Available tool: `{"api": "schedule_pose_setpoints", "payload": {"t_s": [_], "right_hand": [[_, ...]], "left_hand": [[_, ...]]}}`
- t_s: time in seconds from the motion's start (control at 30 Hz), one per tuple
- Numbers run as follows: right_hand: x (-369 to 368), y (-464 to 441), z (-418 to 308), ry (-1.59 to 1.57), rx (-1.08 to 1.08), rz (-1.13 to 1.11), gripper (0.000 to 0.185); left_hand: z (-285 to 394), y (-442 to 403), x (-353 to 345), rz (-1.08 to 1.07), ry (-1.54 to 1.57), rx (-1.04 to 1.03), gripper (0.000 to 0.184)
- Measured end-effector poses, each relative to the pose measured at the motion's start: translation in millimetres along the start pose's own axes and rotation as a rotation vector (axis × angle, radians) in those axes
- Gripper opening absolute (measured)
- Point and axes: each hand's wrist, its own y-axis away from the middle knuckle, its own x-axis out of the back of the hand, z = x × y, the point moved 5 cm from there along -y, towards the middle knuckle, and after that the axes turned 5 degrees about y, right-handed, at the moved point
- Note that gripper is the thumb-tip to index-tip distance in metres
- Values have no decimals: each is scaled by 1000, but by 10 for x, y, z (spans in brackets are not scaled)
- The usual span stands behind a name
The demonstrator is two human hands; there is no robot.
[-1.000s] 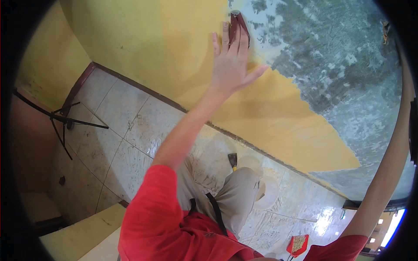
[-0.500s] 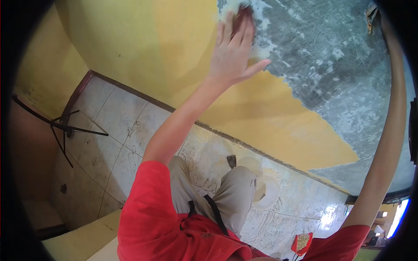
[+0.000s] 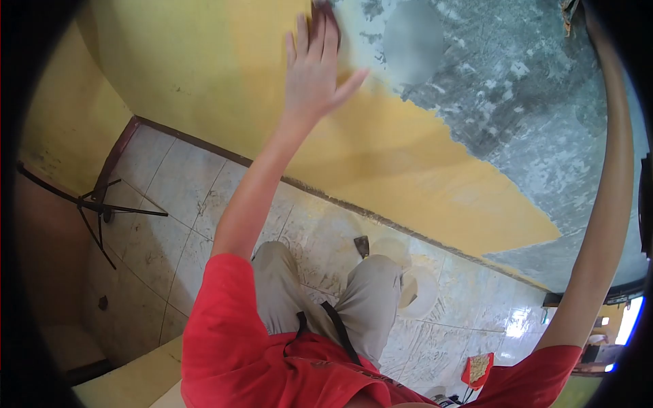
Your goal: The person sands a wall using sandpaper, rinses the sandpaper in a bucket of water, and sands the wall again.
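My left hand (image 3: 311, 85) lies flat on the yellow part of the wall (image 3: 401, 149), fingers stretched and thumb out to the side. Under its fingertips is a folded reddish-brown sheet that looks like sandpaper (image 3: 326, 19), pressed to the wall by the edge of the bare grey area (image 3: 490, 88). At the top right my right arm reaches up along the grey surface. Of my right hand (image 3: 589, 19) only a dim part shows at the dark image edge, its fingers hidden. Beside it is a crumpled, brownish, torn-looking piece (image 3: 568, 17).
A scraper-like dark blade (image 3: 362, 245) lies on the dusty tiled floor (image 3: 204, 183) near my knees. A red dustpan (image 3: 478, 370) with pale debris sits at lower right. Thin black stand legs (image 3: 102, 205) spread at left. A dark baseboard (image 3: 204, 144) edges the wall.
My left hand has slid left across the wall with the sandpaper, off the grey border onto the yellow paint. The view has shifted slightly; my right arm stays raised.
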Motion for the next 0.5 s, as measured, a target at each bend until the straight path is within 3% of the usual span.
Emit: {"api": "schedule_pose_setpoints", "payload": {"t_s": [0.1, 0.17, 0.33, 0.47, 0.5], "right_hand": [[-112, 38, 107, 1, -21, -37, 38], [-366, 58, 407, 8, 106, 89, 39], [-467, 104, 455, 24, 77, 137, 40], [-414, 62, 392, 56, 103, 112, 40], [-448, 81, 412, 49, 107, 98, 40]], "left_hand": [[200, -341, 63, 173, 129, 83, 106], [295, -216, -88, 165, 103, 51, 102], [217, 545, -308, -38, 12, 8, 105], [161, -24, -104, -34, 54, 8, 105], [89, -324, 68, 58, 55, 14, 105]]}}
